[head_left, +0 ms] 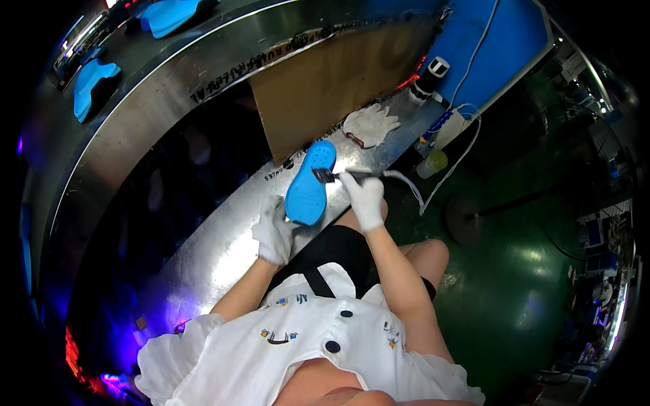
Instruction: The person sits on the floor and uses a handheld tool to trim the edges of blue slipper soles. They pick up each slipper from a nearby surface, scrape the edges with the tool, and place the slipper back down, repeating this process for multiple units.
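Note:
A blue shoe sole [308,193] is tilted over the shiny metal worktop, with a group of small round marks toward its far end. My left hand [272,233], in a white glove, grips it at the near left edge; some of the fingers are hidden. My right hand [364,199], also gloved in white, is closed round the handle of a brush [323,176]. The brush's dark bristles reach over the right side of the sole, and I cannot tell whether they touch it. A pale tube [408,184] runs off near the handle's far end.
A pair of white gloves [371,126] lies on the worktop [227,247] beyond the sole. Behind stands a brown cardboard sheet [332,84]. A black-and-white container [430,78] is at the back right. More blue soles [93,88] rest on the curved line at the far left.

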### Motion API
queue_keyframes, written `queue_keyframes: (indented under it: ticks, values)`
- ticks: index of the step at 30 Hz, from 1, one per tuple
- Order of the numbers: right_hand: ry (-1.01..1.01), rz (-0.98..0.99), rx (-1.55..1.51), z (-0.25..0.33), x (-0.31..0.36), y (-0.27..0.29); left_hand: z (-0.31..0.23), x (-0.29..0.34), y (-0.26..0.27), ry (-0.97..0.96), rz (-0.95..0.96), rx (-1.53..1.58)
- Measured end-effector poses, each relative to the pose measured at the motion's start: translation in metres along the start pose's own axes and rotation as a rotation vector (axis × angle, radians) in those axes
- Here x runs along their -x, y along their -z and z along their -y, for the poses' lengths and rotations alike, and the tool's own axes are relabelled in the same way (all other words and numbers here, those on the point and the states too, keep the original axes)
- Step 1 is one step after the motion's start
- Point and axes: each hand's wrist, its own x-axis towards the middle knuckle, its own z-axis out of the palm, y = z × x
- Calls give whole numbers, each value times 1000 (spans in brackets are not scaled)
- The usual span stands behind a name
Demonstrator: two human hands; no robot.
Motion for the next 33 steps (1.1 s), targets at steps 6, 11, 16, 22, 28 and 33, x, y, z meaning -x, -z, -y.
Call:
queue_keyframes:
  ticks: [6,11,16,22,28,33]
  values:
    - [236,115,434,-1,-5,-48,6,-34,-23,715,858,1285]
    - [293,343,409,42,62,-2,1,-28,-44,715,83,927]
    - [416,-75,292,72,23,11,-51,3,-74,830,146,758]
    - [719,123,117,95,48,19,-19,4,-59,648,485,1238]
    - [810,229,492,109,76,17,-26,5,-72,538,398,1259]
    - [482,-67,-9,98,56,25,-22,0,-62,491,745,1378]
